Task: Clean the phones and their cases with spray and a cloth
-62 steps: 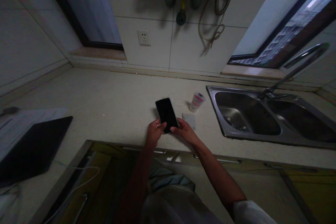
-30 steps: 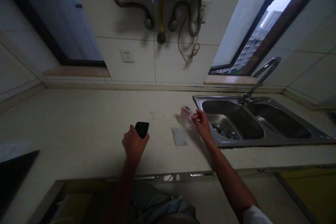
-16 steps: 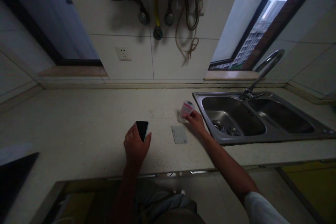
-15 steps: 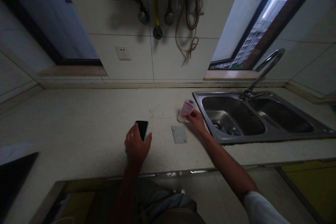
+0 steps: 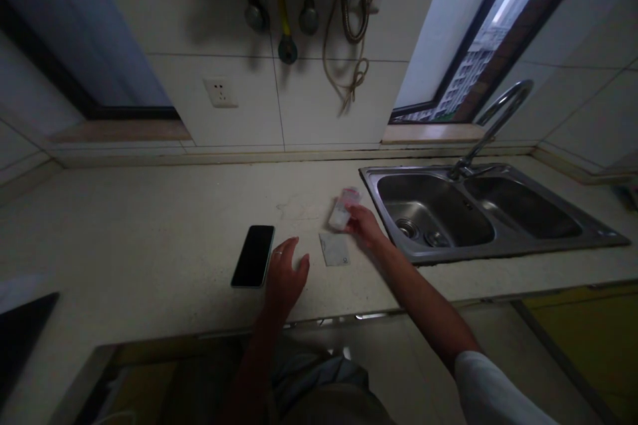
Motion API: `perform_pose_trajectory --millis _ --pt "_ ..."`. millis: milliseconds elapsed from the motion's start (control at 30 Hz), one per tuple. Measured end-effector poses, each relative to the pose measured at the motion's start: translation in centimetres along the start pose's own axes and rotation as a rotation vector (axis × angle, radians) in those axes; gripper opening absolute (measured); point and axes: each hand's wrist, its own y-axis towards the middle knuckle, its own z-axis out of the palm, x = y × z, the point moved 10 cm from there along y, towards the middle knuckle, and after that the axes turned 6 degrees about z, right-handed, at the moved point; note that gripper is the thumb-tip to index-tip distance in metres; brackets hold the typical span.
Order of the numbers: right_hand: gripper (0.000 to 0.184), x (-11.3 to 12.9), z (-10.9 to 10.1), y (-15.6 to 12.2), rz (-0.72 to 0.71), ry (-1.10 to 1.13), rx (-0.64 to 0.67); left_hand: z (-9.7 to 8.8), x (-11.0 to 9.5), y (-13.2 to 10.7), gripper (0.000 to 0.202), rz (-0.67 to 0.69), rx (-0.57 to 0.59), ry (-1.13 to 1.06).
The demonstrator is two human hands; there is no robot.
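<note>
On the counter a smartphone (image 5: pixel 253 256) lies face up with its black screen showing. Just to its right is my left hand (image 5: pixel 286 275), open, its fingers apart and holding nothing. My right hand (image 5: pixel 366 224) grips a small clear plastic packet (image 5: pixel 343 208) with pink-red marking, close to the sink's left rim; I cannot make out what the packet contains. A flat grey square sachet (image 5: pixel 334 250) rests on the counter between my two hands, touched by neither.
A double-bowl steel sink (image 5: pixel 433 255) with a curved faucet (image 5: pixel 498 123) is set into the counter (image 5: pixel 149 226) on the right. Hoses and valves (image 5: pixel 309 20) hang on the tiled wall above. A dark flat panel (image 5: pixel 22 339) juts in at the lower left.
My left hand has let go of the phone and shifted right, leaving it on the counter. My right hand still holds the packet, which is now tilted lower. The view has shifted slightly.
</note>
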Motion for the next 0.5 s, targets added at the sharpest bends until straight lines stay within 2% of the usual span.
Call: perform_pose_trajectory --millis 100,200,267,333,500 --pt "0.049 3.1 -2.6 -0.2 -0.273 -0.165 -0.172 -1.0 0.9 0.3 0.036 -0.005 -0.013 0.045" --pt "0.056 4.8 -3.6 -0.7 -0.463 -0.346 -0.211 -3.3 2.9 0.8 0.047 -0.128 -0.049 0.190" --pt "0.053 4.5 -3.5 -0.5 -0.475 -0.399 -0.180 -4.9 4.4 1.0 0.061 -0.256 -0.038 0.321" --pt "0.049 3.8 -3.2 -0.1 -0.460 -0.421 -0.153 -5.6 5.5 1.2 0.072 -0.360 0.034 0.426" --pt "0.041 2.7 -2.6 0.4 -0.426 -0.459 -0.144 -5.1 7.1 1.0 0.085 -0.479 0.243 0.569"
